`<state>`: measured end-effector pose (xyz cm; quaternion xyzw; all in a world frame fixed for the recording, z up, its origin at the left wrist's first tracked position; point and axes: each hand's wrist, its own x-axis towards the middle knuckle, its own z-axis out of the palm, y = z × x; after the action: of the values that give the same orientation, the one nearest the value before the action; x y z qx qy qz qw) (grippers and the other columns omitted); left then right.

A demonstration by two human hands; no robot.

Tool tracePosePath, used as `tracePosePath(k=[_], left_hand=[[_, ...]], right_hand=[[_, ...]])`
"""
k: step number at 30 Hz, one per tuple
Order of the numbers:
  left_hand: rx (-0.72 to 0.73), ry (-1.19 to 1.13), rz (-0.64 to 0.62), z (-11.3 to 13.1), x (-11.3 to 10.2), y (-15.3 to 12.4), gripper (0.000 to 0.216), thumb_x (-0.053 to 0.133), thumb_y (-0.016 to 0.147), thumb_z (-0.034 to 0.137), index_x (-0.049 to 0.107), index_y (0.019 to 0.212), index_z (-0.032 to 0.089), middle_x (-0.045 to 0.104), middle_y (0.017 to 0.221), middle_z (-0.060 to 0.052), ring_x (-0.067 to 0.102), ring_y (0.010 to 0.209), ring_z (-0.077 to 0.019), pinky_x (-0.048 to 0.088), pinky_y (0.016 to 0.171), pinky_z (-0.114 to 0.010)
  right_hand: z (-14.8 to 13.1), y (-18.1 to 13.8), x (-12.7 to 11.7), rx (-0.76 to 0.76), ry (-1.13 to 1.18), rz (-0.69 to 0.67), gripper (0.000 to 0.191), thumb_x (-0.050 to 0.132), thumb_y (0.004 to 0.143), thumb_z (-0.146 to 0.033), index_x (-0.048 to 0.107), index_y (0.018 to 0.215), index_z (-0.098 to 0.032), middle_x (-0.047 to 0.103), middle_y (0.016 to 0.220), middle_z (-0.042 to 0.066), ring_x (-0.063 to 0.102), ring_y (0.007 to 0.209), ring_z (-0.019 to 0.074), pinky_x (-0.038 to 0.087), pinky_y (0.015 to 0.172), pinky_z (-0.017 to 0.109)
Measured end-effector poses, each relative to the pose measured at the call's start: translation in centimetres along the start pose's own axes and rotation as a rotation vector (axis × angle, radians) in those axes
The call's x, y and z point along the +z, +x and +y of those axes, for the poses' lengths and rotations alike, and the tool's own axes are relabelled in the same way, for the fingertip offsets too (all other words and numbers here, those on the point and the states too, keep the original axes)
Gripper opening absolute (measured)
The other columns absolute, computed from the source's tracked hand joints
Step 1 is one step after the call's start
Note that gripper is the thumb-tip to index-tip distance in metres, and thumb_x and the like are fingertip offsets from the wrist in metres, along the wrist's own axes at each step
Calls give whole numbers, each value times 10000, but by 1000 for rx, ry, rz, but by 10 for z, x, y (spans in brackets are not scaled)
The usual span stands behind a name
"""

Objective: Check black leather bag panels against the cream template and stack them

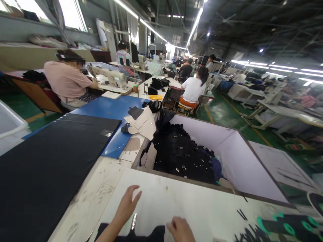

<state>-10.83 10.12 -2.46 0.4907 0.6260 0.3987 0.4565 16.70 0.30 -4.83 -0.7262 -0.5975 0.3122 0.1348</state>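
Observation:
My left hand [127, 205] lies on the white board [202, 201] at the bottom edge, fingers stretched forward and slightly apart, holding nothing. Just behind it a small shiny metal piece [133, 222] rests on a dark fabric piece [141, 233]. My right hand [180, 229] is at the bottom edge beside that dark fabric, fingers curled downward; what they hold, if anything, is hidden. Beyond the board stands a large white-walled bin [242, 161] with a heap of black parts with small metal tags [181, 154].
A black mat [50, 168] and a blue sheet [111, 109] cover the table to the left, with beige cut pieces [142, 122] on them. Several people sit at sewing machines [111, 75] farther back. Green-dotted black items [287, 227] lie at bottom right.

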Motion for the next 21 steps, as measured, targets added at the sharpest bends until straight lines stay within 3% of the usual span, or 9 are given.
tracePosePath(k=[2, 5, 9, 11, 14, 16, 18, 21], left_hand=[[97, 26, 48, -3, 29, 32, 327, 676, 734, 391, 643, 997, 200, 574, 1188, -137, 480, 1188, -339, 286, 1109, -453], [137, 147, -16, -1, 73, 80, 265, 630, 790, 348, 638, 1019, 216, 550, 1254, -138, 426, 1248, -336, 197, 1145, -443], [100, 310, -141, -3, 133, 130, 271, 531, 857, 398, 650, 775, 169, 638, 885, -200, 562, 998, -400, 269, 1018, -585], [74, 369, -175, -12, 157, 146, 362, 514, 859, 438, 625, 662, 155, 621, 769, -218, 572, 930, -420, 278, 953, -626], [53, 425, -223, -28, 181, 162, 398, 532, 842, 474, 644, 651, 143, 626, 787, -247, 569, 934, -415, 304, 897, -597], [31, 472, -279, -36, 190, 170, 461, 476, 865, 502, 686, 697, 127, 625, 812, -285, 573, 928, -420, 311, 851, -589], [-2, 550, -384, -41, 194, 175, 570, 352, 900, 517, 724, 798, 97, 608, 850, -340, 568, 939, -443, 299, 813, -604], [-61, 592, -577, -48, 196, 179, 711, 184, 907, 500, 732, 906, 46, 570, 882, -406, 544, 953, -478, 262, 771, -639]], right_hand=[[-8, 51, -24, -46, 43, -27, 287, 494, 826, -420, 625, 653, -233, 672, 658, 42, 620, 661, 216, 409, 611, 295], [-18, 136, -57, -97, 54, -31, 341, 440, 867, -405, 608, 648, -206, 650, 613, 39, 601, 601, 192, 382, 589, 281], [-19, 250, -69, -169, 5, -94, 298, 419, 894, -311, 647, 745, -192, 679, 671, 37, 626, 617, 169, 389, 585, 255], [-18, 301, -52, -216, -39, -120, 224, 457, 872, -240, 666, 807, -192, 695, 742, 43, 645, 696, 178, 414, 638, 261], [-27, 369, -6, -310, -139, -164, 206, 541, 794, -125, 678, 942, -165, 695, 956, 95, 643, 908, 224, 441, 775, 301], [-40, 410, 32, -396, -187, -216, 410, 549, 740, -33, 628, 1128, -141, 619, 1206, 133, 614, 1037, 235, 446, 848, 307], [-59, 446, 70, -485, -226, -280, 655, 543, 680, 45, 514, 1303, -154, 453, 1422, 136, 586, 1114, 236, 453, 881, 300], [-86, 491, 120, -589, -285, -374, 822, 584, 611, 89, 456, 1364, -216, 348, 1505, 96, 563, 1160, 244, 464, 893, 292]])
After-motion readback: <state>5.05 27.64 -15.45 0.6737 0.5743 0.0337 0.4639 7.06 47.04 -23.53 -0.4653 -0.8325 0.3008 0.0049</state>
